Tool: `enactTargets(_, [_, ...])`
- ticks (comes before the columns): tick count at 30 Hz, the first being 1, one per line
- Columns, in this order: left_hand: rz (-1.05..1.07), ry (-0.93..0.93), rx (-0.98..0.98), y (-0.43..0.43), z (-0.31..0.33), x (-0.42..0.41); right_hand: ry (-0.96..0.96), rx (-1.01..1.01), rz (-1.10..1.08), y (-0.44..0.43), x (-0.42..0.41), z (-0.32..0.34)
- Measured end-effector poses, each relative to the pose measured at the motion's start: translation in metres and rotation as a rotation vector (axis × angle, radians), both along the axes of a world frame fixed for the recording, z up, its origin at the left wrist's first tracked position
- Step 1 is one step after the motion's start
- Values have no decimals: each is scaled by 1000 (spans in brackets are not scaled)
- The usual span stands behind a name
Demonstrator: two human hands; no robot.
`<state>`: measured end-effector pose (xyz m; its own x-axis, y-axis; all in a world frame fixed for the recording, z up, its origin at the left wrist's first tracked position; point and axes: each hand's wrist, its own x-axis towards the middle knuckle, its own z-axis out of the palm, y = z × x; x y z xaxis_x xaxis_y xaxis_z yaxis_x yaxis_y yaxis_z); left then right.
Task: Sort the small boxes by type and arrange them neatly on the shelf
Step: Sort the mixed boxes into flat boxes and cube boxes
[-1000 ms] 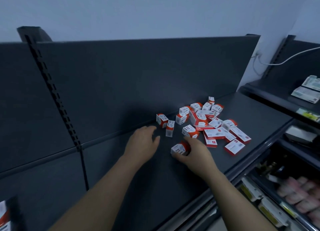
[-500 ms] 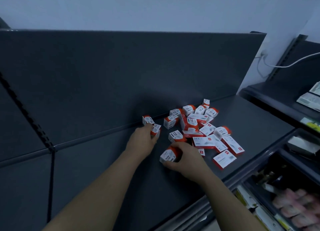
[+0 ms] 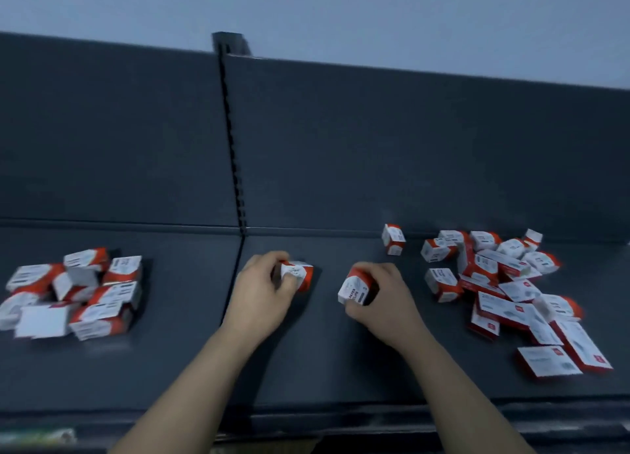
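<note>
My left hand [image 3: 262, 290] grips a small red-and-white box [image 3: 298, 274] near the middle of the dark shelf [image 3: 306, 368]. My right hand [image 3: 381, 296] holds another small red-and-white box [image 3: 354, 288], tilted, just to the right of it. A loose heap of several mixed boxes [image 3: 504, 283], small cubes and flat long ones, lies to the right of my hands. One small box [image 3: 393, 239] stands alone by the back panel. A second group of several boxes [image 3: 75, 293] sits at the far left of the shelf.
The dark back panel [image 3: 375, 146] rises behind the shelf, with a slotted upright [image 3: 233, 146] splitting it. The shelf's front edge [image 3: 341, 416] runs below my forearms. Bare shelf lies between the two box groups.
The view has swung left, bringing the left group of boxes into sight. My left hand has picked up a small box. Both hands have moved left, away from the right heap.
</note>
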<state>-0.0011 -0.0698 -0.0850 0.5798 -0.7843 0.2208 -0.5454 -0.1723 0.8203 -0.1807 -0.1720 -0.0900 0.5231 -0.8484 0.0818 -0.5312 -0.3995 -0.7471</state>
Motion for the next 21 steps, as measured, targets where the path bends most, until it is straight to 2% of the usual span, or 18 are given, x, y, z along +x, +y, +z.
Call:
enactTargets(7, [249, -45, -4, 83, -3, 70, -91, 48, 193, 50, 85, -4])
enactTargets(12, [339, -133, 51, 136, -3, 117, -61, 54, 273, 91, 145, -7])
enactTargets(15, [348, -176, 84, 162, -5, 143, -19, 73, 298, 112, 175, -10])
enactTargets(21, [220, -165, 74, 186, -15, 175, 17, 58, 324, 142, 217, -22])
